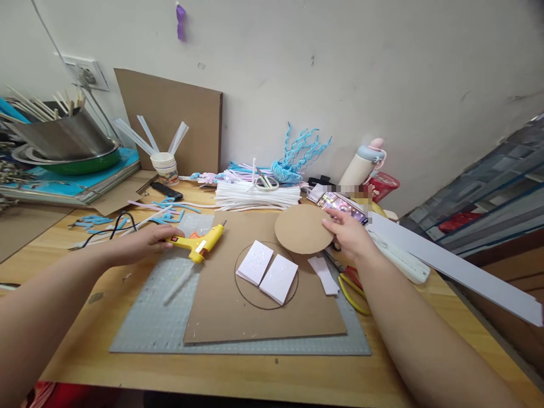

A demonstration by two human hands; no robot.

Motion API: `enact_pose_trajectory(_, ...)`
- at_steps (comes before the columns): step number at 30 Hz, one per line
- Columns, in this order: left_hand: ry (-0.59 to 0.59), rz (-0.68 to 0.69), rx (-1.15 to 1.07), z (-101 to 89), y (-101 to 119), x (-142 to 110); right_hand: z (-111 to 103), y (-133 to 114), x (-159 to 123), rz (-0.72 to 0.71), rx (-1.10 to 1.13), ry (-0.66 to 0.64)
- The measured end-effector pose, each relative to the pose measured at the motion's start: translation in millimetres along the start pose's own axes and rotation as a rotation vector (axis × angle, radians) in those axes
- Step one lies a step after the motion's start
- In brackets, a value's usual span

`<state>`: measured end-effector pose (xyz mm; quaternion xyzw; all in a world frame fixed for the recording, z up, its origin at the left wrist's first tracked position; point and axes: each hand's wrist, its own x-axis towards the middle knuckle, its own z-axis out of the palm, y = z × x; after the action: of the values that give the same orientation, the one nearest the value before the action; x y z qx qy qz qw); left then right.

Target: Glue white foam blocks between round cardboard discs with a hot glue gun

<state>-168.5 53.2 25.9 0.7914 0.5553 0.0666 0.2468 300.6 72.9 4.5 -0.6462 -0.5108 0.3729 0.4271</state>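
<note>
My left hand (159, 238) is closed around the handle of a yellow hot glue gun (204, 243), whose nozzle points up and right; a clear glue stick (181, 289) sticks out of its back. Between thumb and fingers of my right hand (346, 232) is the edge of a round cardboard disc (301, 229), held above the board. Two white foam blocks (278, 279) lie side by side within a circle drawn on a square cardboard sheet (221, 323). Shiny glue strands show on their tops. White strips (323, 276) lie to their right.
A grey cutting mat (140, 323) lies under the cardboard. Yellow-handled scissors (355, 294), a phone (342, 207) and a white power strip (403, 260) are on the right. Pipe cleaners (259, 195), a paper cup (165, 167) and a bottle (359, 167) stand behind.
</note>
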Motion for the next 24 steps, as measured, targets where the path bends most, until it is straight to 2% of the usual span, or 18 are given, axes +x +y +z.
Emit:
enact_pose_trajectory(4,0.037,-0.010,0.021,4.9,1.0,-6.3,1.2,-2.1,-20.4,0.036,0.280,-0.041)
enact_pose_trajectory(7,0.148,-0.049,0.029,6.0,7.7,-8.1,10.7,-1.1,-41.8,0.095,0.396,-0.111)
enact_pose_trajectory(9,0.275,-0.082,0.010,11.4,23.1,-12.1,18.1,-0.3,-57.8,0.137,0.441,-0.151)
enact_pose_trajectory(12,0.392,-0.089,-0.153,34.2,66.8,-22.4,28.7,-2.4,-81.5,0.165,0.492,-0.162)
enact_pose_trajectory(13,0.362,-0.091,-0.247,44.4,84.7,-25.9,32.1,-4.3,-88.5,0.164,0.505,-0.160)
enact_pose_trajectory(15,0.196,-0.144,-0.697,63.5,118.7,-30.5,38.2,-9.2,-100.0,0.133,0.510,-0.157)
enact_pose_trajectory(18,0.163,-0.169,-1.013,78.1,151.9,-27.7,44.8,-14.8,-108.1,0.024,0.418,-0.120)
enact_pose_trajectory(21,0.139,-0.221,-1.081,76.4,159.6,-14.9,47.0,-13.8,-105.0,-0.043,0.284,-0.057)
enact_pose_trajectory(24,0.155,-0.260,-1.095,74.4,154.5,0.1,46.3,-7.8,-98.4,-0.024,0.243,-0.074)
